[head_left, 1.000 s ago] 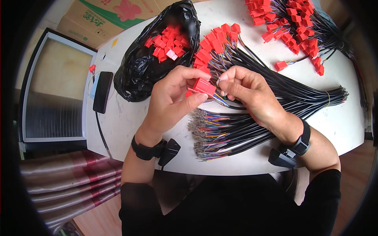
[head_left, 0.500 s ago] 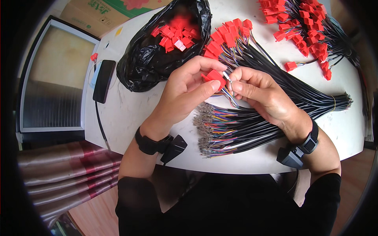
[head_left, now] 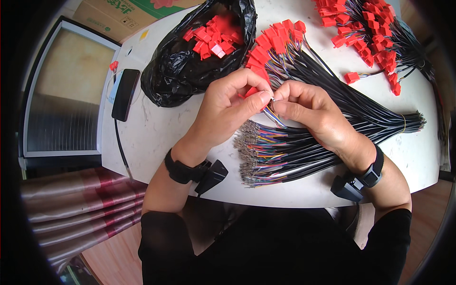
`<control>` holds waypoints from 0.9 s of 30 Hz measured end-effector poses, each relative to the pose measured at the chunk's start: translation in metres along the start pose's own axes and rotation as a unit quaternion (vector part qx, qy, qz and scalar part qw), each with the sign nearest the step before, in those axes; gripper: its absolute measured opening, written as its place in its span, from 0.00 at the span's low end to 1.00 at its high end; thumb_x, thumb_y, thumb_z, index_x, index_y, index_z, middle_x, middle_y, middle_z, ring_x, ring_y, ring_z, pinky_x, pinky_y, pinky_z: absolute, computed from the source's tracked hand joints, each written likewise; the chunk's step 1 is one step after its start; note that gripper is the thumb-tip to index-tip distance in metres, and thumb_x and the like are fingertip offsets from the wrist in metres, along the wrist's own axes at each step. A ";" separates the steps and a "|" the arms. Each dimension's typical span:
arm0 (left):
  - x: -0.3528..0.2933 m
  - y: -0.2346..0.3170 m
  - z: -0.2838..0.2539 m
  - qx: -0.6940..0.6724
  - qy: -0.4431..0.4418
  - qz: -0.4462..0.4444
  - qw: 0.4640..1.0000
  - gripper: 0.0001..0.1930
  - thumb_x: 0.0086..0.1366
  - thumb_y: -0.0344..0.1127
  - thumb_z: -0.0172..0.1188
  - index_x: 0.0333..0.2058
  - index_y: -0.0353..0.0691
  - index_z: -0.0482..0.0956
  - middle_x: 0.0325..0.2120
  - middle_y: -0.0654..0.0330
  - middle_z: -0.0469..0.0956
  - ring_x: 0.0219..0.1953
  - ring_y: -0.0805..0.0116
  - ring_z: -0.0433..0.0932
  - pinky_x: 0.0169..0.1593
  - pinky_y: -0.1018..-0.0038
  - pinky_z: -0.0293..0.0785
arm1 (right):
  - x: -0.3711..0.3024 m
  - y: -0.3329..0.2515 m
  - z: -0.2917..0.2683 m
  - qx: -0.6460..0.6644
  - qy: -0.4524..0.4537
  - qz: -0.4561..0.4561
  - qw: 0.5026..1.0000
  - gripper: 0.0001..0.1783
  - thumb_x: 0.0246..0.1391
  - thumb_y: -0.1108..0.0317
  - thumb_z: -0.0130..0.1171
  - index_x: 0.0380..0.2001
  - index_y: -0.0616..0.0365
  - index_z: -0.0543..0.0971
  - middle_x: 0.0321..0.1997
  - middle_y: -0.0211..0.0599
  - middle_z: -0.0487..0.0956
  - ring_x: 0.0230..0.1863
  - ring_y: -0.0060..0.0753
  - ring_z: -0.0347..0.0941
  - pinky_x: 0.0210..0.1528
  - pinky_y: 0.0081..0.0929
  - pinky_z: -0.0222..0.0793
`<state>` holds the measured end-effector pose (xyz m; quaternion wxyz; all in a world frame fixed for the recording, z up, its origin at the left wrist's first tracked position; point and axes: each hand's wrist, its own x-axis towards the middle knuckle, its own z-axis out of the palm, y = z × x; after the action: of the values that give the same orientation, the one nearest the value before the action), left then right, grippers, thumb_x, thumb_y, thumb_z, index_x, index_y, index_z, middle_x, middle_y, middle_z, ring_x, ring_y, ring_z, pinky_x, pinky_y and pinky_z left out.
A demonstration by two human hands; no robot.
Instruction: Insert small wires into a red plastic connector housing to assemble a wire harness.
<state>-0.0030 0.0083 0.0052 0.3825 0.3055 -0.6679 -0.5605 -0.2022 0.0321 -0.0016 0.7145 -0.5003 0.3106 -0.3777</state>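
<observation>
My left hand (head_left: 218,109) is closed around a red plastic connector housing (head_left: 251,92), mostly covered by my fingers. Right beside it, my right hand (head_left: 318,111) pinches the end of a thin wire between thumb and forefinger; its tip is hidden where the hands meet. Several coloured wires (head_left: 272,117) run below the fingertips. Under my hands lies a bundle of black cables (head_left: 308,159) whose fanned ends show coloured wires with metal terminals (head_left: 249,152). Just behind, other cables of the bundle carry red connector housings (head_left: 275,40).
A black plastic bag (head_left: 164,78) with loose red housings (head_left: 209,39) sits at the back left. Another pile of cables with red housings (head_left: 375,42) is at the far right. A phone (head_left: 126,95) lies near the table's left edge. Behind stands a cardboard box (head_left: 102,21).
My right fingers have moved closer to my left thumb, and the white wire end seen between them is now mostly hidden. The red housing has turned and is more covered.
</observation>
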 end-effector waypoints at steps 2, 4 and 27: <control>0.000 0.000 0.000 0.003 0.012 -0.021 1.000 0.03 0.62 0.27 0.56 0.33 0.34 0.73 0.28 0.67 0.73 0.30 0.84 0.68 0.33 0.85 0.66 | 0.000 0.005 0.003 -0.040 0.033 -0.055 0.997 0.04 0.55 0.72 0.57 0.32 0.61 0.75 0.29 0.21 0.73 0.31 0.10 0.65 0.35 0.12 0.62; 0.001 0.000 0.002 0.010 0.017 -0.021 1.000 0.03 0.62 0.28 0.56 0.33 0.34 0.73 0.28 0.67 0.73 0.29 0.84 0.68 0.32 0.86 0.66 | 0.001 0.011 0.006 -0.042 0.066 -0.077 0.994 0.03 0.54 0.74 0.57 0.32 0.62 0.75 0.29 0.21 0.73 0.31 0.09 0.66 0.34 0.12 0.63; 0.005 -0.003 -0.015 -0.124 -0.039 -0.107 0.986 0.17 0.56 0.23 0.61 0.45 0.34 0.71 0.39 0.61 0.74 0.42 0.75 0.74 0.47 0.78 0.70 | -0.001 -0.003 -0.019 -0.162 0.064 -0.053 0.983 0.03 0.56 0.75 0.52 0.30 0.64 0.73 0.27 0.23 0.72 0.31 0.10 0.65 0.35 0.12 0.62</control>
<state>0.0072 -0.0038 0.0042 0.3293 0.3031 -0.5710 -0.6882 -0.2188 0.0236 -0.0046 0.5816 -0.5997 0.3858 -0.3915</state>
